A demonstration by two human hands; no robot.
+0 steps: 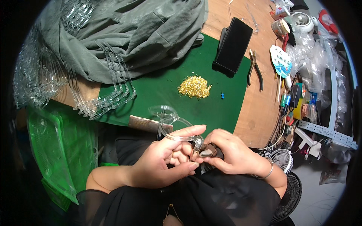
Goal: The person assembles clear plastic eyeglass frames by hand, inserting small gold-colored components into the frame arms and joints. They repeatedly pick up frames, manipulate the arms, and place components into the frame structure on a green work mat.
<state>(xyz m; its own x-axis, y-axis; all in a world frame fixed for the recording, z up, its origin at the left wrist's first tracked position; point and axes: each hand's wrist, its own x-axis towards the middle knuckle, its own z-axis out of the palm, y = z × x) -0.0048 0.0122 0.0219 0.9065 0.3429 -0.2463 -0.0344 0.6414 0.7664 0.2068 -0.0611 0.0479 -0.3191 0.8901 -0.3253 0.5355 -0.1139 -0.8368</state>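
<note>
Just in front of my body, my left hand is closed on a clear plastic eyeglass frame, fingers curled under it and thumb near the hinge end. One rounded rim of the frame stands up above the fingers. Close against it, my right hand grips a small brown, block-ended tool whose kind I cannot make out. The tool's end meets the frame near its hinge; the fingers partly hide the contact. Beyond the hands, a heap of tiny gold metal pieces lies on a green mat.
A blue push pin, black-handled pliers and a dark phone lie to the right. Rows of clear eyeglass frames rest beside a grey cloth at left. A green plastic basket stands below the table edge.
</note>
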